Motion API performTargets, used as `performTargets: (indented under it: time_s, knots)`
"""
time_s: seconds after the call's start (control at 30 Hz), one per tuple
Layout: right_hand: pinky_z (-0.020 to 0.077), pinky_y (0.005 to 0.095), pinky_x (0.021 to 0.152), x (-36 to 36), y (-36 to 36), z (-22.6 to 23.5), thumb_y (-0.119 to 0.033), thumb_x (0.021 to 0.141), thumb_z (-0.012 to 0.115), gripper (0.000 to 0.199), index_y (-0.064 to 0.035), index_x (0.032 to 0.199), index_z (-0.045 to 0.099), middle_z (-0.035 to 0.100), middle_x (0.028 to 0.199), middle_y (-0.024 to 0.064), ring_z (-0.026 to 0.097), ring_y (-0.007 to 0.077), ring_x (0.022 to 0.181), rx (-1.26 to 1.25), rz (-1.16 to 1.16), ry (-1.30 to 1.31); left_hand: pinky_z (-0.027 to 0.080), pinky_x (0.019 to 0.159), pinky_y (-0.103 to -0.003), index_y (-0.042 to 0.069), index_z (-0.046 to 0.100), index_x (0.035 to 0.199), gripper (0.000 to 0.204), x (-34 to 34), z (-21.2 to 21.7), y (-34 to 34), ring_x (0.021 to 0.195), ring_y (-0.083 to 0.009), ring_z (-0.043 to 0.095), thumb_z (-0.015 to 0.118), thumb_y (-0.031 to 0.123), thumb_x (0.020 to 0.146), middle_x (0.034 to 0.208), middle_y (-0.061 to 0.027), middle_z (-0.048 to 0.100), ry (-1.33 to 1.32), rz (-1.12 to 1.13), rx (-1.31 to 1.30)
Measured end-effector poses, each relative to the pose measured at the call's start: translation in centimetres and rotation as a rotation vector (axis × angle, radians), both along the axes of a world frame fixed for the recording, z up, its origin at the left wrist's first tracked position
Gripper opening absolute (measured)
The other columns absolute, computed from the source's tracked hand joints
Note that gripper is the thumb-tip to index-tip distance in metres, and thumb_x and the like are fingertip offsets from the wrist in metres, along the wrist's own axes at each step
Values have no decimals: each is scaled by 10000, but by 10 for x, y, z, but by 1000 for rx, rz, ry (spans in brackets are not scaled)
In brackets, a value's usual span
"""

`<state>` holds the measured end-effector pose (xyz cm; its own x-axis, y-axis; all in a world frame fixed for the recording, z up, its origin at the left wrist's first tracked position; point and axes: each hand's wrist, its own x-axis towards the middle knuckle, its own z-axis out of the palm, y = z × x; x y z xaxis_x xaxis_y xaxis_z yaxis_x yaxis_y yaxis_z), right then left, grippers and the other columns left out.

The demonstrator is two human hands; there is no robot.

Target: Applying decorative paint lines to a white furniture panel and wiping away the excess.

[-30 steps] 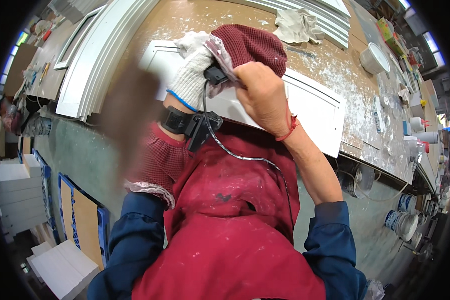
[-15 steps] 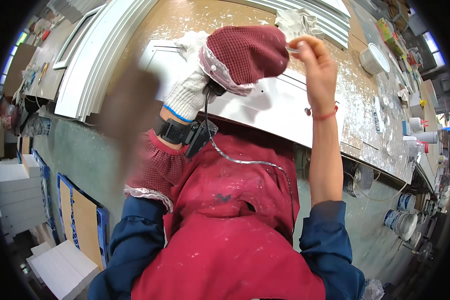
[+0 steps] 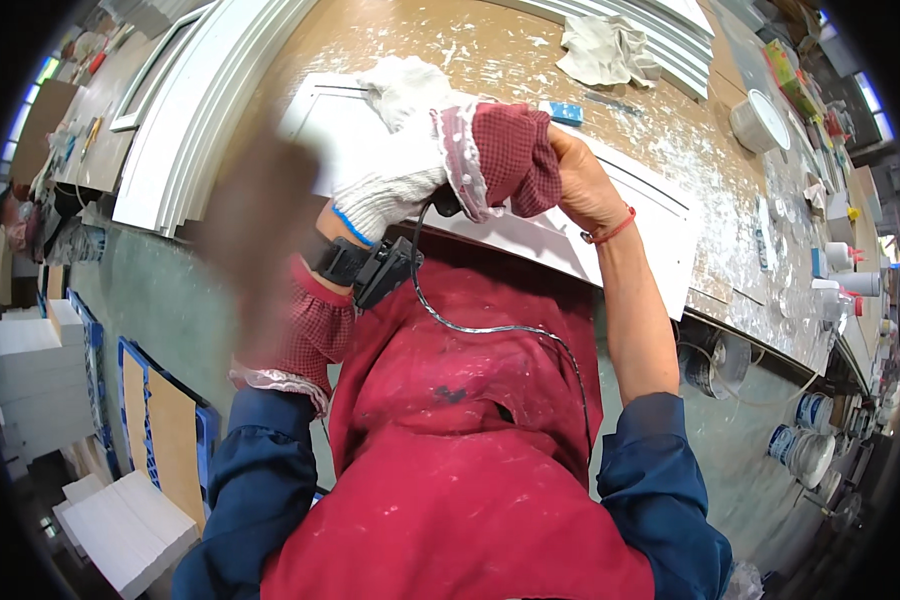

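My left hand (image 3: 395,185), in a white knit glove with a blue edge, reaches into the lace-trimmed end of a red checked oversleeve (image 3: 515,150). The cloth hides its fingers. At the oversleeve's other end my bare right hand (image 3: 582,185) is closed on the gathered cloth, its fingertips hidden. A red cord circles the right wrist. A matching oversleeve (image 3: 305,335) covers my left forearm. Black devices (image 3: 370,265) are strapped at the left wrist, with a cable trailing over my red apron (image 3: 460,450). Beneath the hands lies a white panel (image 3: 640,210).
The panel rests on a paint-spattered bench (image 3: 710,200). On the bench are a crumpled cloth (image 3: 610,50), a small blue block (image 3: 566,112) and a white bucket (image 3: 760,122). White mouldings (image 3: 195,110) stand at the left. A blurred brown shape (image 3: 260,240) covers part of the left.
Both hands have come lower and closer to me with the oversleeve. My right hand has gone from pinching its tip to gripping its bunched end. The blue block has come into sight.
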<state>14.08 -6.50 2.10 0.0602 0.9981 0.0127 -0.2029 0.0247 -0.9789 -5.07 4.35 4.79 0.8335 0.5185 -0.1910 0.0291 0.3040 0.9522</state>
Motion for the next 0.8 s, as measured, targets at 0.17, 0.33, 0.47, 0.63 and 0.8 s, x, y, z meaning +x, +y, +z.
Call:
performTargets:
  time_s: [0.17, 0.33, 0.47, 0.63, 0.8]
  knots:
    - [440, 283, 982, -10, -4, 1, -80, 787, 753, 578, -26, 1307, 506, 593, 1226, 34, 551, 127, 1121, -57, 77, -170, 507, 641, -341, 45, 591, 985, 122, -23, 6, 5, 695, -170, 590, 532, 96, 892, 824, -68, 623, 54, 7, 107]
    - [459, 286, 956, -23, -2, -4, -86, 805, 738, 549, -12, 1298, 508, 592, 1226, 52, 552, 135, 1120, -5, -30, -20, 505, 657, -348, 45, 592, 990, 138, -40, 15, 16, 716, -187, 591, 538, 99, 875, 827, -75, 619, 118, 32, 228]
    - [499, 291, 911, -21, -2, -14, -47, 821, 705, 475, -8, 1263, 535, 619, 1181, 63, 596, 141, 1052, -27, -118, 29, 504, 670, -353, 45, 593, 994, 153, -40, 13, 21, 732, -201, 592, 542, 101, 861, 830, -82, 617, 134, 20, 359]
    - [516, 292, 877, -18, 1, -14, -15, 824, 684, 413, -8, 1219, 565, 639, 1133, 65, 618, 141, 1006, -27, -174, 200, 502, 685, -360, 45, 593, 999, 173, -30, 15, 15, 753, -218, 593, 548, 103, 843, 833, -90, 613, 185, 12, 616]
    - [493, 285, 896, -34, -7, 3, -16, 798, 707, 430, -12, 1206, 571, 637, 1134, 51, 604, 134, 1011, 16, -73, -19, 500, 701, -367, 44, 594, 1004, 193, -16, -14, 17, 774, -235, 595, 554, 106, 826, 836, -97, 610, 236, 1, 1080]
